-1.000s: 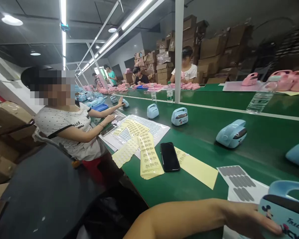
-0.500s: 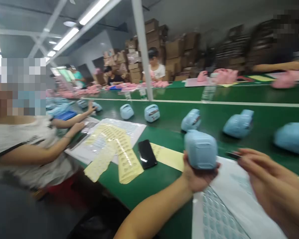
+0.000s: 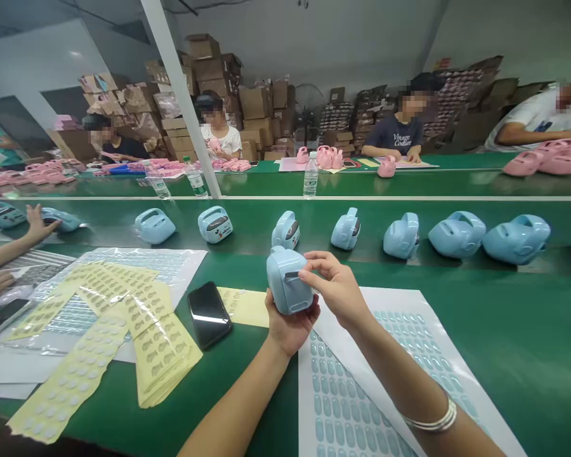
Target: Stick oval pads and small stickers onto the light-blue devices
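A light-blue plastic housing with rounded edges rests in my left hand, whose fingers wrap round it from below. My right hand is closed in a pinch at the housing's upper side. Between thumb and fingertips it has a small dark strip, lying against or just over the blue surface; contact is hard to tell. Under my forearms lie white sheets with rows of clear bluish oval stickers. Left of my left hand are a yellow sheet and a black phone.
Several similar blue housings with handles stand in a row on the green surface. Yellow sticker sheets lie at left, near a co-worker's hand. A water bottle and pink housings stand farther back, where other people sit.
The view has swung to the right. My right hand has brought the dark strip from beside the blue housing up to its side. My left hand still holds the housing.
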Motion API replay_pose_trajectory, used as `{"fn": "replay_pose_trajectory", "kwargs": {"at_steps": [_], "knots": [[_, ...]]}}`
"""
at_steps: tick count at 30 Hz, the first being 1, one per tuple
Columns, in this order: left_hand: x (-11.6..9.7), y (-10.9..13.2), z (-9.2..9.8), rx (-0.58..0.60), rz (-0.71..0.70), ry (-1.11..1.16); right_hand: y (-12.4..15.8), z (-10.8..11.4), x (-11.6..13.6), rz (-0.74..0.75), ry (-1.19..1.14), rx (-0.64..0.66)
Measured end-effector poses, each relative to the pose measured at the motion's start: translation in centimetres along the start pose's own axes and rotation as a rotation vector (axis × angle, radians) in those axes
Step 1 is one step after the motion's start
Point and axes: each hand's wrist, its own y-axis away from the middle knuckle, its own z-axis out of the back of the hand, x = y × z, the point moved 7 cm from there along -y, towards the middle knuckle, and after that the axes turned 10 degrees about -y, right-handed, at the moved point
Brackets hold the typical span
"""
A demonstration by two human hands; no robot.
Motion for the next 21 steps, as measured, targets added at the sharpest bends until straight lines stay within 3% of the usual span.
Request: {"fn": "replay_pose_trajectory", "kwargs": {"at_steps": [7,21], "knots": [[0.0,-0.2,0.4,-0.047,0.009,-0.026,0.0,-0.2,-0.7,-0.048,-0.045,0.014],[-0.1,-0.3,0.5,-0.028,-0.010,-0.048,-0.2,-0.4,-1.1,-0.039,-0.009,0.002]]}}
